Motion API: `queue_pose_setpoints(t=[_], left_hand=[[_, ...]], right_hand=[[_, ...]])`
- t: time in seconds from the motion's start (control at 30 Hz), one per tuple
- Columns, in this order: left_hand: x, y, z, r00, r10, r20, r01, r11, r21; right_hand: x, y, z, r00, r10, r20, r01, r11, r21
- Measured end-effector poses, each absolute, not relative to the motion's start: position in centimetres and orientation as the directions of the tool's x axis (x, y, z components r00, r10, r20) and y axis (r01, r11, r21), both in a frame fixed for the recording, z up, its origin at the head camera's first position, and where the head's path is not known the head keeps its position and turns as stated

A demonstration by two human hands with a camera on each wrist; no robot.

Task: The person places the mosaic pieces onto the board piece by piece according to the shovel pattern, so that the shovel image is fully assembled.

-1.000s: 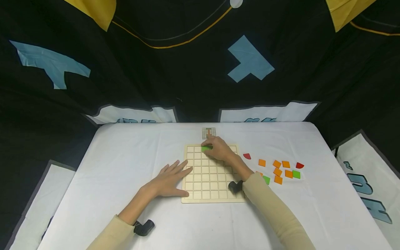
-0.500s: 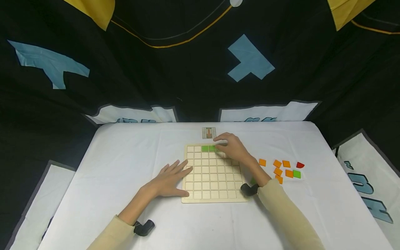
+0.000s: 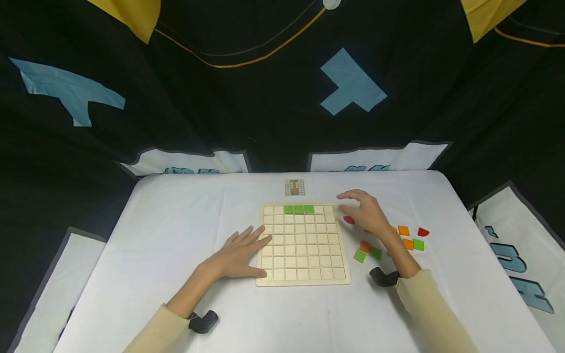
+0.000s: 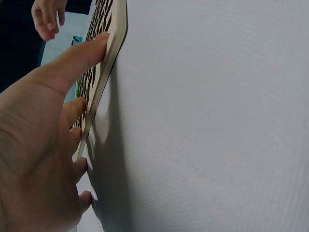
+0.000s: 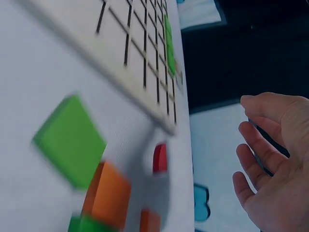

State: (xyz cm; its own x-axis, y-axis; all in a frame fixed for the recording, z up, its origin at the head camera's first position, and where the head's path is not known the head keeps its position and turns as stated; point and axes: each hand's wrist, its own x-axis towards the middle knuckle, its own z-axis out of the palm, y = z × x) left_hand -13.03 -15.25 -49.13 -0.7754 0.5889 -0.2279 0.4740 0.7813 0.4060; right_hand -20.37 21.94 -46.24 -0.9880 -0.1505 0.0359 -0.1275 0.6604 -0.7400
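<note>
A square wooden grid board [image 3: 304,245] lies on the white table. Three green square tiles [image 3: 298,209] sit side by side in its far row. My left hand [image 3: 240,252] rests with spread fingers on the board's left edge, the thumb near its front left corner. Off the board's right side, my right hand [image 3: 364,211] hovers above the table with loosely bent fingers and nothing in them. Close below it lies a red rounded piece [image 3: 348,220], also seen in the right wrist view as a red piece [image 5: 160,158]. Part of the loose tiles is hidden by the right arm.
Beyond the board lies a small pattern card [image 3: 295,187] with a grid printed on it. Loose orange tiles [image 3: 403,230], green tiles [image 3: 359,255] and another red piece [image 3: 423,232] are scattered to the right. A black patterned curtain [image 3: 247,108] hangs behind the table.
My right hand has let go of green tiles in the far row and moved right, off the board. Three green tiles now show there. My left hand has stayed put.
</note>
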Motion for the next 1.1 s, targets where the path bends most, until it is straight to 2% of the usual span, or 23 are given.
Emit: queue_pose_setpoints(t=[0.23,0.7,1.1], left_hand=[[-12.9,-15.3,-49.2,-0.777,0.589,-0.223,0.472,0.779,0.414],[-13.0,-15.3,-49.0,-0.781,0.581,-0.227,0.468,0.786,0.404],[-13.0,-15.3,-49.1,-0.776,0.593,-0.214,0.478,0.774,0.414]], right_hand=[[-18.9,24.8,-47.0,-0.995,-0.095,-0.021,-0.048,0.661,-0.749],[-16.8,29.2,-50.1,-0.993,-0.114,-0.033,-0.062,0.735,-0.675],[-16.2,29.6,-50.7,-0.992,-0.118,-0.056,-0.054,0.76,-0.648]])
